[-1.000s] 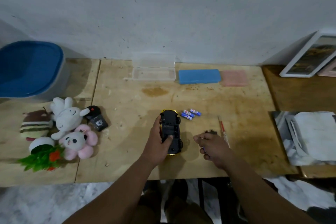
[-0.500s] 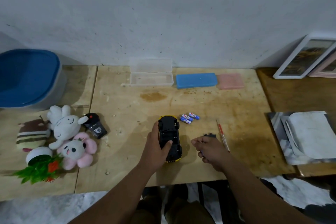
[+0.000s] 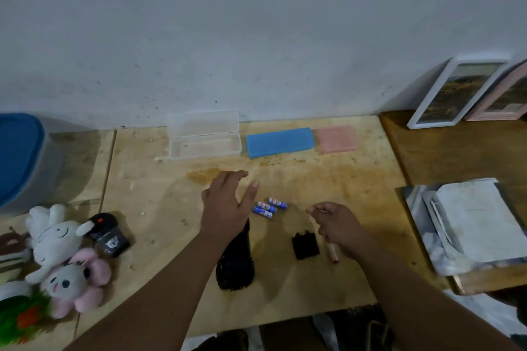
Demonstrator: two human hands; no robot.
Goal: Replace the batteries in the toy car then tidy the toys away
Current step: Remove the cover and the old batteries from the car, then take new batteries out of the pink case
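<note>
The black toy car (image 3: pixel 235 265) lies upside down on the wooden table (image 3: pixel 159 208), partly under my left wrist. My left hand (image 3: pixel 225 211) hovers over the car's far end, fingers spread, holding nothing. Three small blue-and-white batteries (image 3: pixel 268 208) lie just right of that hand. A black battery cover (image 3: pixel 305 245) rests to the right of the car. My right hand (image 3: pixel 339 225) has its fingertips pinched together above a red-tipped screwdriver (image 3: pixel 332 252); whether anything small is between them is unclear.
An open clear case (image 3: pixel 204 145), a blue case (image 3: pixel 279 141) and a pink case (image 3: pixel 336 138) line the back edge. A blue-lidded bin (image 3: pixel 17 157) stands far left, with plush toys (image 3: pixel 54 236) and a black remote (image 3: pixel 108 234). Papers (image 3: pixel 476 219) and picture frames (image 3: pixel 456 91) are at right.
My left hand has let go of the car and lifted forward with fingers spread. My right hand moved up and right, uncovering the battery cover on the table.
</note>
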